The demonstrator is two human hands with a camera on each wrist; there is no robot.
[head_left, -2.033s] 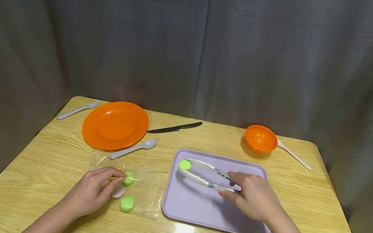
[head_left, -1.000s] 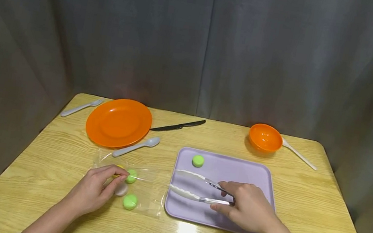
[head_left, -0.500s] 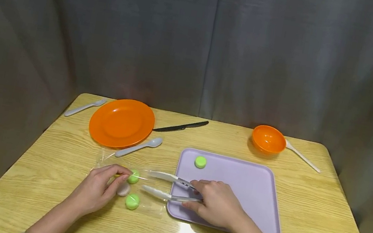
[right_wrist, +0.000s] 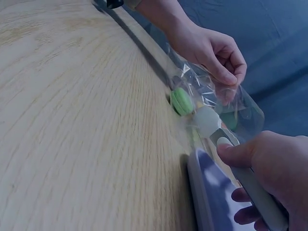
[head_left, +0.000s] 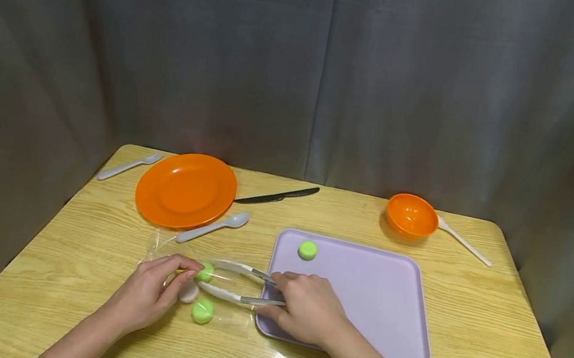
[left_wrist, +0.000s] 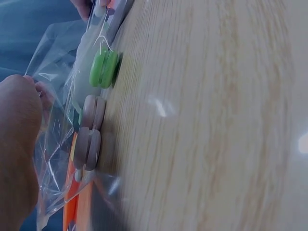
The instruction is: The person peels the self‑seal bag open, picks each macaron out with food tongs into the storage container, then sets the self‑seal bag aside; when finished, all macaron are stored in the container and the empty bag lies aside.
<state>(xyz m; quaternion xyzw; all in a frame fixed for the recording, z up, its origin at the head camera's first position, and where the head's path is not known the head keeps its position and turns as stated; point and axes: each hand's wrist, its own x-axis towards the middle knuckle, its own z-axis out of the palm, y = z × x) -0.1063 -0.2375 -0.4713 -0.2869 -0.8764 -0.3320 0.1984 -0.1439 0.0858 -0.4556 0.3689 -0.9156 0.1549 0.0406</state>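
My left hand [head_left: 151,289] pinches the upper side of a clear plastic bag [left_wrist: 48,159], lifting its film. Inside lie green macarons [head_left: 203,311], pale greyish ones [left_wrist: 87,147] and a bit of yellow by the fingers. In my right hand [head_left: 308,307] are metal tongs [head_left: 256,301] with white tips, spread apart. The tips reach into the bag on either side of the upper green macaron [head_left: 205,272]; whether they touch it I cannot tell. One more green macaron [head_left: 307,250] sits on the lilac tray [head_left: 370,292], near its far left corner.
An orange plate [head_left: 186,191] stands at the back left, with a white fork [head_left: 128,167], a black knife [head_left: 277,195] and a grey spoon [head_left: 213,228] around it. At the back right is an orange bowl [head_left: 412,216] beside a white utensil handle [head_left: 465,242].
The tongs let go of the green macaron on the tray. My right hand then moved left, bringing the tong tips into the bag. My left hand kept its pinch on the bag.
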